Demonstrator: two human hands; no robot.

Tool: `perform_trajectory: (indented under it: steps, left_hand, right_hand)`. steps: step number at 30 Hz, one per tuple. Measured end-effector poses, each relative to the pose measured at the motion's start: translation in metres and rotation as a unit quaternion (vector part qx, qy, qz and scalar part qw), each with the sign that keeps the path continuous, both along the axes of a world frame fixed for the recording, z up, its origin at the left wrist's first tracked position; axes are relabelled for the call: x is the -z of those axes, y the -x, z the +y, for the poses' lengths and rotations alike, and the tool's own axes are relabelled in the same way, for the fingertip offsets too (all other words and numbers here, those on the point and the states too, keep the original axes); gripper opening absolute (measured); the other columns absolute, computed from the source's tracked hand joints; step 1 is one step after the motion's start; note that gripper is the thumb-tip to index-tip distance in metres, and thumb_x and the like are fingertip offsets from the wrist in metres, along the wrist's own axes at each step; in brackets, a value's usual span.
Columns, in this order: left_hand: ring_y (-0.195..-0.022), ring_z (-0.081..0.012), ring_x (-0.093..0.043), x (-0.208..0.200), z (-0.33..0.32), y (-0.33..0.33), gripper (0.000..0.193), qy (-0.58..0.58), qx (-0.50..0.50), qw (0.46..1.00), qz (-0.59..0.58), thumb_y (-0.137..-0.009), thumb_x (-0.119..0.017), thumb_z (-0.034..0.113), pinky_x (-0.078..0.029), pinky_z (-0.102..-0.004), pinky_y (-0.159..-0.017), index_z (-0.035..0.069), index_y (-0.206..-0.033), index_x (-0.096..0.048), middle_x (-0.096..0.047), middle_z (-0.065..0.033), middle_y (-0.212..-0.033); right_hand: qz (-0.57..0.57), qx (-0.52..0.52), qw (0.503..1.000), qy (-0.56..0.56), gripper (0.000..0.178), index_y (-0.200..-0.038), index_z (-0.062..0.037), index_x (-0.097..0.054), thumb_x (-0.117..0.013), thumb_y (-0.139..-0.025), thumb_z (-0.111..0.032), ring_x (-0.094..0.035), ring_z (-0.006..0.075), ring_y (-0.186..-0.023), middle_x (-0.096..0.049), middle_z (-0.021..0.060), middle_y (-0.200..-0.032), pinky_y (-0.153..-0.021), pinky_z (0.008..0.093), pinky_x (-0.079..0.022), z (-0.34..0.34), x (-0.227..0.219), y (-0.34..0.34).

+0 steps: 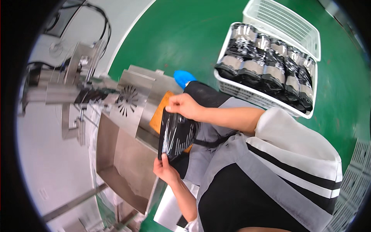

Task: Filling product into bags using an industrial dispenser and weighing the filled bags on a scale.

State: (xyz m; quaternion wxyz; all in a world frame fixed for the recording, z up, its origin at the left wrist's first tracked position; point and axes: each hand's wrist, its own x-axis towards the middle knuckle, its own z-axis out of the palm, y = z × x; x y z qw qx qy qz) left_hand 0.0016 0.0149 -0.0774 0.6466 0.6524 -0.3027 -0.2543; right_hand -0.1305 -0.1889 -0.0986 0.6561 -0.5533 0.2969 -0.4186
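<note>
A glossy black plastic pouch [176, 135] with pale print is stretched between my two hands. My left hand [166, 170] pinches its lower corner, thumb on top. At the upper corner, my right hand [183, 106] grips the same edge with thumb and fingers closed. The pouch looks flat; what is inside, if anything, cannot be seen. Partly behind it lies an orange-brown board [160, 112] at the edge of a metal machine. Beside my left hand is a deep steel tray [127, 162] with a thin layer of something pale brown.
At left stands a steel machine [58, 91] with a slotted round plate [128, 99] and black cables. A white crate [235, 87] packed with several black-and-beige bags sits on the green floor [170, 34], another white crate [286, 19] behind it. More crates [353, 174] stand right.
</note>
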Motion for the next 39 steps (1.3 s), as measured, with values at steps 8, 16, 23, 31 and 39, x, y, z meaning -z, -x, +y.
perform_trajectory:
  steps: [8,16,23,31,39]
  left_hand:
    - [-0.062,-0.0184,-0.046,-0.092,-0.070,0.078,0.011,0.048,0.214,0.908,-0.356,-0.075,-0.063,-0.004,-0.037,-0.0278,-0.057,-0.002,-0.072,-0.053,-0.050,-0.0069,-0.064]
    - [-0.066,-0.0087,-0.043,-0.182,-0.188,0.133,0.017,0.112,0.274,0.904,-0.308,-0.085,-0.063,0.008,-0.035,-0.0229,-0.061,0.000,-0.073,-0.054,-0.051,-0.0007,-0.069]
    - [-0.069,-0.0085,-0.051,-0.149,-0.218,0.151,0.015,0.083,0.337,0.925,-0.154,-0.092,-0.057,0.013,-0.040,-0.0218,-0.067,0.003,-0.082,-0.053,-0.056,-0.0015,-0.074]
    - [-0.065,-0.0065,-0.053,-0.066,-0.120,0.077,0.015,-0.150,0.223,0.944,-0.194,-0.085,-0.063,0.007,-0.042,-0.0212,-0.060,-0.001,-0.076,-0.055,-0.057,-0.0022,-0.067]
    - [-0.063,-0.0070,-0.053,-0.023,0.083,0.015,0.015,-0.195,-0.216,0.956,-0.034,-0.088,-0.061,0.011,-0.042,-0.0223,-0.057,0.000,-0.080,-0.055,-0.057,-0.0027,-0.066]
  right_hand:
    - [0.042,-0.114,0.898,0.422,0.029,-0.075,-0.0019,-0.057,-0.069,-0.079,-0.028,-0.061,0.0251,-0.062,-0.059,0.0100,-0.063,-0.056,0.0389,-0.045,-0.017,-0.101,0.124]
    - [0.217,-0.127,0.879,0.406,0.024,-0.079,-0.0027,-0.062,-0.067,-0.081,-0.026,-0.041,0.0300,-0.050,-0.049,0.0146,-0.056,-0.048,0.0362,-0.036,-0.065,-0.186,0.239]
    - [0.567,0.171,0.634,0.497,0.016,-0.069,-0.0068,-0.061,-0.065,-0.077,-0.020,-0.055,0.0307,-0.055,-0.052,0.0136,-0.056,-0.050,0.0396,-0.041,-0.107,-0.177,0.334]
    - [0.748,0.049,0.584,0.312,0.019,-0.087,-0.0095,-0.065,-0.062,-0.072,-0.021,-0.061,0.0262,-0.090,-0.062,0.0077,-0.085,-0.070,0.0441,-0.049,-0.156,0.130,0.390]
    - [0.724,-0.061,0.573,0.378,0.029,-0.111,0.0021,-0.055,-0.043,-0.091,-0.016,-0.059,0.0428,-0.074,-0.060,0.0280,-0.083,-0.065,0.0495,-0.046,-0.207,0.175,0.456]
